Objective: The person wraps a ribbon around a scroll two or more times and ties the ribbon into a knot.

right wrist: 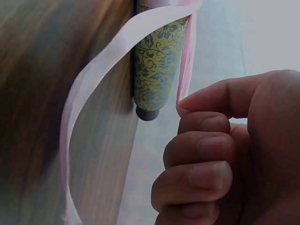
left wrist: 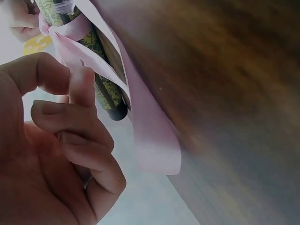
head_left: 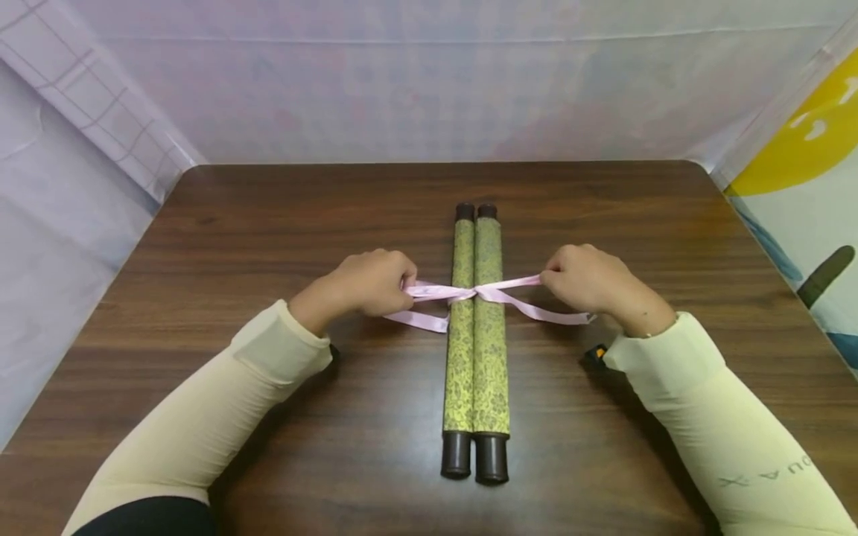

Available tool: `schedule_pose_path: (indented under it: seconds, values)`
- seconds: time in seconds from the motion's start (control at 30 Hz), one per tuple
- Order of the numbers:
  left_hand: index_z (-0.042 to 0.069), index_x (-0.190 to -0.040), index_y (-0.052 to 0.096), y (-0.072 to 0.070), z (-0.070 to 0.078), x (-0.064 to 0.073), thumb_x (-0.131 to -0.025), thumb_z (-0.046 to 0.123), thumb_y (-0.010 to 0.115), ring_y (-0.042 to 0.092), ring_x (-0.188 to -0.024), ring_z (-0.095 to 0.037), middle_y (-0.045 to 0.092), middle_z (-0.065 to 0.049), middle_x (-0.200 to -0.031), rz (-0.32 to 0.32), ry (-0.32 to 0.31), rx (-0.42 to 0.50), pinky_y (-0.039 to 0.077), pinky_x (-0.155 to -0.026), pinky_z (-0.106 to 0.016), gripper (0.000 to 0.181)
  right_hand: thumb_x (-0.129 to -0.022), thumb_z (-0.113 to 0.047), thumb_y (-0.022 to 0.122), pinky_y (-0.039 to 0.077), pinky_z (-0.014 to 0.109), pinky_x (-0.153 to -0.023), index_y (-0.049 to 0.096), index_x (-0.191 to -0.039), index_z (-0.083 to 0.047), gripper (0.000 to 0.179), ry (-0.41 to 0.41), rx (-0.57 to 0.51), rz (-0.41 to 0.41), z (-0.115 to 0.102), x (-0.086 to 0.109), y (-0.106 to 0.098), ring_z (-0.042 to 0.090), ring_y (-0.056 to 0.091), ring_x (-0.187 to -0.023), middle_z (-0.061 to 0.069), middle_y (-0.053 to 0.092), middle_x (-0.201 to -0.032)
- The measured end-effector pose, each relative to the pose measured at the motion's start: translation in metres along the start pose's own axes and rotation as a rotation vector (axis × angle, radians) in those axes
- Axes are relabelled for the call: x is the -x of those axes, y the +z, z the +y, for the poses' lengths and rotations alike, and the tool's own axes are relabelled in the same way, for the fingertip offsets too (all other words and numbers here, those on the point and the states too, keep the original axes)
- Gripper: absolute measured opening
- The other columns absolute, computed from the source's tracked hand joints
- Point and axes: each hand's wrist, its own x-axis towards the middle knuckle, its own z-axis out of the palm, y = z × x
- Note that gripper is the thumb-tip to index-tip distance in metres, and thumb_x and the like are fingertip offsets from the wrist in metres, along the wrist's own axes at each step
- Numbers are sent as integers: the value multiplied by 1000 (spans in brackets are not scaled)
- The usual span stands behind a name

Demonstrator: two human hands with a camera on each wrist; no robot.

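Observation:
Two scrolls lie side by side on the table, the left scroll [head_left: 459,372] and the right scroll [head_left: 491,357], both in yellow-green floral cloth with dark end knobs. A pink ribbon [left wrist: 157,145] wraps round them and crosses in a knot [head_left: 476,292] on top. To the left of the scrolls, my left hand [head_left: 372,283] pinches a folded length of ribbon between thumb and fingertips. My right hand [head_left: 593,279] pinches another length on the right, its other fingers curled in the right wrist view. A loose ribbon tail [head_left: 422,321] hangs on the left, another tail [right wrist: 89,70] on the right.
The brown wooden table [head_left: 268,216] reaches back to a pale hanging cloth [head_left: 415,97]. A small black object with an orange mark [head_left: 595,356] is beside the right sleeve. A cloth with a yellow print [head_left: 804,134] hangs at the right.

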Motion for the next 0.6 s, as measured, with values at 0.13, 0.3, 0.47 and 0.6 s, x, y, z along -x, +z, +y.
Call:
schedule_pose_path:
  seconds: [0.13,0.3,0.47,0.6]
  values:
    - [20,-75,60,0,-2,-1,-81,25,67,57,-71,-19,61,0,-78,0,-9,0,44,-60,-37,11,-95,-29,48,45,37,-63,77,-102,-14,34,-1,-16,8,0,0,-1,21,58,-74,3,69,-87]
    - [18,-86,65,1,-5,0,-85,25,64,57,-72,-19,61,-1,-79,-15,15,3,44,-59,-37,7,-94,-29,51,34,30,-53,61,-67,-15,32,-25,-75,33,2,1,2,15,41,-56,-4,42,-58]
    - [19,-100,66,1,-13,2,-88,27,63,58,-73,-17,64,1,-84,-7,45,77,45,-62,-35,15,-94,-28,51,34,30,-53,50,-62,-16,34,-72,-92,76,6,2,-2,14,38,-53,-5,38,-56]
    - [18,-115,64,-3,-18,3,-91,27,60,65,-89,-20,70,0,-104,85,51,179,51,-78,-40,26,-95,-27,49,42,35,-65,68,-88,-13,25,-87,-118,182,10,3,-12,18,54,-66,1,60,-72]
